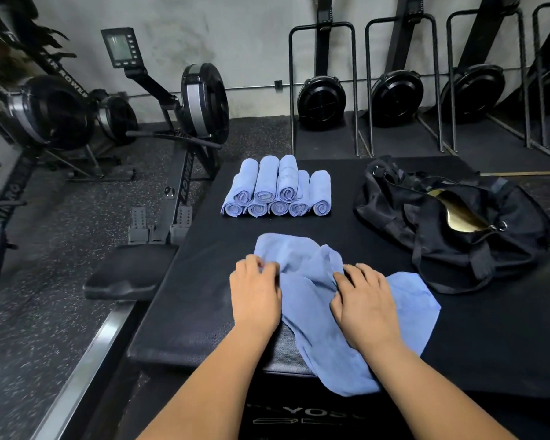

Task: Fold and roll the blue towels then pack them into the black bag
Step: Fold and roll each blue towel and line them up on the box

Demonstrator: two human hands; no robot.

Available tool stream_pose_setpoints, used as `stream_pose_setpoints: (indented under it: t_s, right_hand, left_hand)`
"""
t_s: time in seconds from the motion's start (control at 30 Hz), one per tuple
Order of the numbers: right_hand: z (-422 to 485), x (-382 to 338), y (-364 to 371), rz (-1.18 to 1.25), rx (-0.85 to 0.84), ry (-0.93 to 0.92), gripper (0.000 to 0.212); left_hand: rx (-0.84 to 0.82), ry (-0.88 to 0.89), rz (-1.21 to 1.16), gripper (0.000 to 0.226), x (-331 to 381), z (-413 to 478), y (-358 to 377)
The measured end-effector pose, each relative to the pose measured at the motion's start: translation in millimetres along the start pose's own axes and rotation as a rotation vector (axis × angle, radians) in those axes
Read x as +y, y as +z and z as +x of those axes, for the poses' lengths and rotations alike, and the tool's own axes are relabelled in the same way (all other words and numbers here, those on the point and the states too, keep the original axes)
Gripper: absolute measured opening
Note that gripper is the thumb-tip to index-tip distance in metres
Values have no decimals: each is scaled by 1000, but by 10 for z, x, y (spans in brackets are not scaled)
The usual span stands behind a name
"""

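Observation:
A loose, crumpled blue towel point(311, 312) lies on the near part of the black padded platform point(477, 338), one corner hanging over the front edge. My left hand point(256, 292) pinches a fold at the towel's left side. My right hand point(364, 300) grips bunched cloth near its middle. Several rolled blue towels point(277, 188) are stacked in two layers at the far middle of the platform. The black bag point(451, 230) sits at the right, unzipped, with a gold lining showing in its opening.
Rowing machines point(185, 122) stand on the speckled floor to the left, one with a black seat point(131, 271) beside the platform. More rowers point(397, 90) are stored upright in racks along the back wall.

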State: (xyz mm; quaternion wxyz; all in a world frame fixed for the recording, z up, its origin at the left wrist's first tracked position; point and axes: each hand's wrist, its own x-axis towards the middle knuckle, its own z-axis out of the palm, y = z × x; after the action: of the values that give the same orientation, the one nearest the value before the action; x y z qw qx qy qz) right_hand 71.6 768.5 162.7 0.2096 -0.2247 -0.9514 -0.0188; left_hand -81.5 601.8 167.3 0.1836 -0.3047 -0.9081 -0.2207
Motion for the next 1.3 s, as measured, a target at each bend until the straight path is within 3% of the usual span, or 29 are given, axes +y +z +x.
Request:
stream_pose_setpoints:
  t_s: [0.2, 0.4, 0.5, 0.6, 0.77, 0.83, 0.9, 0.97, 1.03, 1.1, 1.13, 1.23, 1.3]
  right_hand:
    - [-59, -12, -31, 56, 93, 108, 10]
    - [-53, 31, -109, 23, -5, 547, 14]
    - [-54, 22, -118, 39, 70, 503, 6]
    - [100, -9, -156, 150, 110, 447, 29]
    - [655, 0, -217, 250, -319, 500, 53]
    - [785, 29, -234, 307, -479, 476, 43]
    - [894, 55, -257, 405, -535, 387, 22]
    - [1007, 56, -273, 525, -365, 330, 12]
    - [1094, 54, -310, 598, 0, 306, 14]
    - [1086, 86, -317, 515, 163, 331, 13]
    - [1055, 135, -278, 440, 117, 368, 12]
    - [880, 281, -152, 240, -229, 550, 10]
    - [797, 323, -127, 208, -314, 614, 9]
  left_hand:
    - [-156, 148, -81, 48, -78, -175, -47]
    - [-106, 43, 45, 27, -116, -233, -129]
    - [-75, 61, 38, 29, -128, -262, -88]
    - [-105, 151, -45, 34, -145, -248, -96]
    - [-254, 198, -54, 50, -139, -209, -64]
    - [-284, 189, -55, 54, -158, -210, -38]
    - [-282, 182, -58, 54, -165, -201, -22]
    - [-267, 172, -59, 54, -163, -192, -13]
    - [-258, 161, -60, 54, -157, -180, -5]
    - [-265, 149, -54, 56, -153, -176, -4]
    - [-269, 144, -51, 56, -153, -176, -6]
    - [-274, 143, -50, 57, -146, -186, -9]
    - [-274, 141, -47, 58, -144, -184, -5]
